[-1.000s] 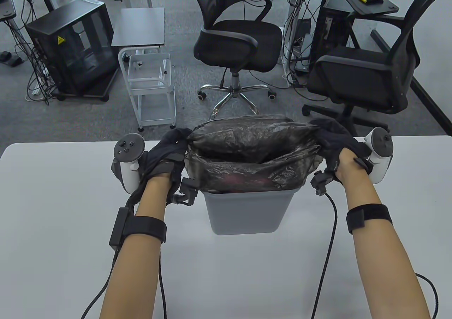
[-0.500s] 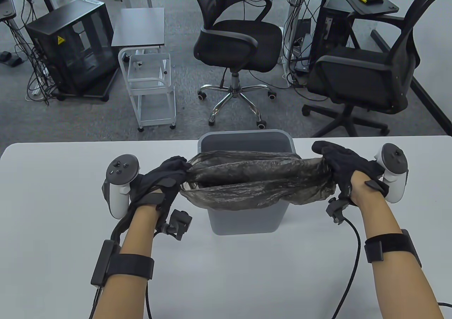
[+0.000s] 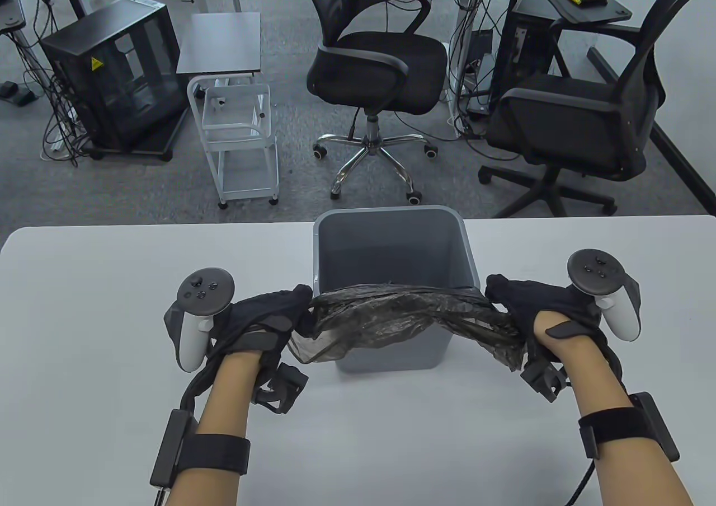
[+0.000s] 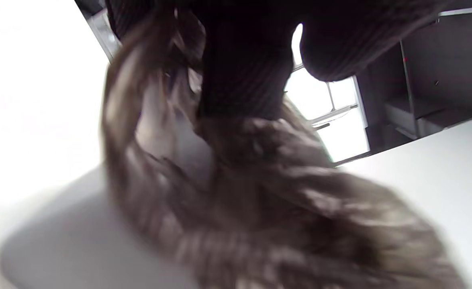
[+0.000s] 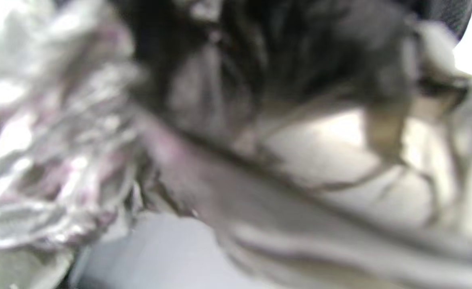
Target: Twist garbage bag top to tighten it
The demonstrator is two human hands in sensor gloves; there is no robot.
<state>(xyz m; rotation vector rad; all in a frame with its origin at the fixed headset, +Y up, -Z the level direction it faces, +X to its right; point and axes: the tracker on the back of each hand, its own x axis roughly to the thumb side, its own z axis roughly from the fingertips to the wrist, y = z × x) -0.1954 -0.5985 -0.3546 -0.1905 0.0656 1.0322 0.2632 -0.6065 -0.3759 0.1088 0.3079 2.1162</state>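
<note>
Stretching across the bin [image 3: 391, 248], the garbage bag [image 3: 391, 318] is gripped taut by left hand [image 3: 268, 318] and right hand [image 3: 537, 310], readied for twisting.

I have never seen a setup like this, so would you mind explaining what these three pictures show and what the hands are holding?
These are a person's two hands in black sensor gloves, each with a white tracker strapped to its back. The big picture looks down at a white table from above. The other two come from cameras on each wrist and are blurred. On the table stands a grey bin. The left hand and the right hand each grip one end of a dark garbage bag, stretched between them over the bin's near edge. In the left wrist view, gloved fingers clutch the gathered plastic.
</note>
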